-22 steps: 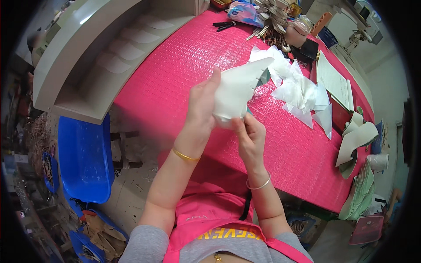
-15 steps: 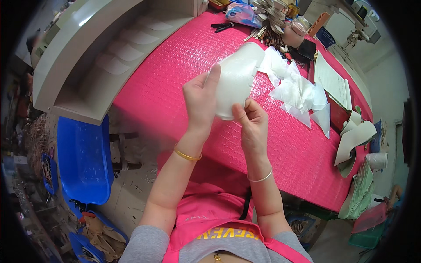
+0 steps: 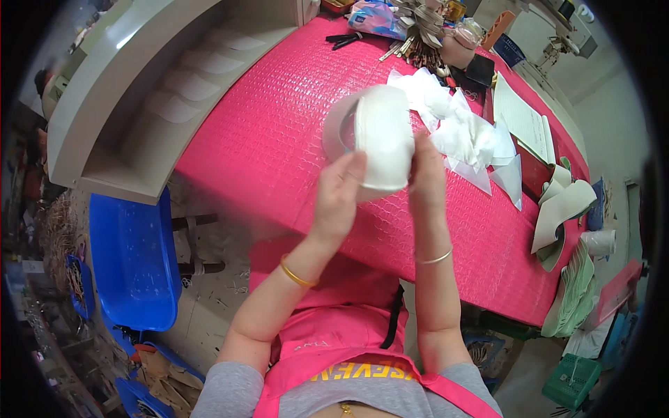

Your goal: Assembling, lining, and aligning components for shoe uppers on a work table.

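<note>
Over the pink-covered table, a white, curved shoe upper (image 3: 385, 143) is held up between my two hands. Its left part bends round a dark gap, forming a loop. My left hand (image 3: 338, 198) pinches the lower left edge, thumb on the near face. At the right edge, my right hand (image 3: 427, 174) is closed on the upper; its fingers are blurred and partly hidden. Just beyond that hand lies a loose pile of thin white pieces (image 3: 467, 139), some with pointed corners.
A curved grey shelf (image 3: 132, 177) at the left holds several thin white pieces (image 3: 191, 85). Below it is a blue plastic bin (image 3: 132, 265). Tools, a notebook (image 3: 523, 118) and a black box crowd the table's far right. Rolled pale material (image 3: 564, 212) and green stacked sheets (image 3: 575, 292) line the right edge.
The shoe upper has been turned, so its looped left part now shows. My left hand has moved lower on it, and my right hand has slid up along its right edge.
</note>
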{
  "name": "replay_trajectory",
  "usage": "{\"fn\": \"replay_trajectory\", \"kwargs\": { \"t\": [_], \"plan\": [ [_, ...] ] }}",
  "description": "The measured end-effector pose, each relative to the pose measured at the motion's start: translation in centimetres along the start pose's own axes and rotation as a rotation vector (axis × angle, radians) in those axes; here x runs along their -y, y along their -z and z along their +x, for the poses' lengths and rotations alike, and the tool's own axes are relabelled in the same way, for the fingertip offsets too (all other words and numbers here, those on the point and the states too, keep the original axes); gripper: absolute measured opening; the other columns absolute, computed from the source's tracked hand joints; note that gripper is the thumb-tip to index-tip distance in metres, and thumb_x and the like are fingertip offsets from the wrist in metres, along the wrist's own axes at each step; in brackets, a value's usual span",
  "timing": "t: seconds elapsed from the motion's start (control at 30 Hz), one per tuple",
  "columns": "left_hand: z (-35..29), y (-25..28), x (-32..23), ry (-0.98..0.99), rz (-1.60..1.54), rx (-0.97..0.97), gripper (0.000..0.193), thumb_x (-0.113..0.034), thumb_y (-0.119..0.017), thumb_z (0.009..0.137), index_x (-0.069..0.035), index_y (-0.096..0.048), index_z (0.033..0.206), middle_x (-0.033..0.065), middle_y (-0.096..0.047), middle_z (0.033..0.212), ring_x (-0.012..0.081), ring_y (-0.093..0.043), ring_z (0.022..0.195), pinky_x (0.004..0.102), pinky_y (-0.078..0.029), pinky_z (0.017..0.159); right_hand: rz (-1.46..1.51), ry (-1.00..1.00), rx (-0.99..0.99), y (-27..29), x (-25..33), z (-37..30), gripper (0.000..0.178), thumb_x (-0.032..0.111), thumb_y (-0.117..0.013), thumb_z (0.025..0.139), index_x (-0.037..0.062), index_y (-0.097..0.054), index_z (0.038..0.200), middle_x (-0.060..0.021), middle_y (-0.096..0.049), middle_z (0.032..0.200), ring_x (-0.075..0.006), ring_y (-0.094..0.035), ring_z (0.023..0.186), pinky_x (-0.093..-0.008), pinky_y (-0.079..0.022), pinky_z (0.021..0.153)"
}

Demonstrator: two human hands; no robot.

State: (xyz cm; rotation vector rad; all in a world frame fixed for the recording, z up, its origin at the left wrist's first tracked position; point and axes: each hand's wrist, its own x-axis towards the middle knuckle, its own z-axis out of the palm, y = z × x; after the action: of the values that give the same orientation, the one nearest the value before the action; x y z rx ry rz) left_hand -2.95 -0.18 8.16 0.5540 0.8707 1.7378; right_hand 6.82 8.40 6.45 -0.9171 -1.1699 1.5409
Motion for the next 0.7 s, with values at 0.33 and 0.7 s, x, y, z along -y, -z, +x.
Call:
{"fn": "replay_trajectory", "kwargs": {
  "t": [0.33,0.7],
  "plan": [
    [1.0,4.4,-4.2,0.084,0.215,0.366,0.025,-0.014,-0.06,0.082,0.007,-0.061,0.097,0.0092,-0.063,0.092,0.0131,-0.06,0.082,0.0243,-0.048,0.073,0.179,-0.273,0.545,-0.5,0.9,-1.5,0.063,0.024,-0.074,0.07,-0.0036,-0.044,0.118,-0.0118,-0.054,0.11,-0.0202,-0.053,0.103,-0.0324,-0.044,0.086],
    [1.8,6.1,-3.8,-0.368,0.914,0.134,0.029,-0.004,-0.05,0.081,0.003,-0.057,0.108,0.0087,-0.064,0.087,0.011,-0.058,0.082,0.0243,-0.046,0.07,-0.438,0.59,0.334,-3.1,-0.8,0.1,0.018,0.007,-0.063,0.071,0.0035,-0.064,0.088,-0.0156,-0.063,0.081,-0.0265,-0.063,0.074,-0.0323,-0.049,0.065]
  ]
}}
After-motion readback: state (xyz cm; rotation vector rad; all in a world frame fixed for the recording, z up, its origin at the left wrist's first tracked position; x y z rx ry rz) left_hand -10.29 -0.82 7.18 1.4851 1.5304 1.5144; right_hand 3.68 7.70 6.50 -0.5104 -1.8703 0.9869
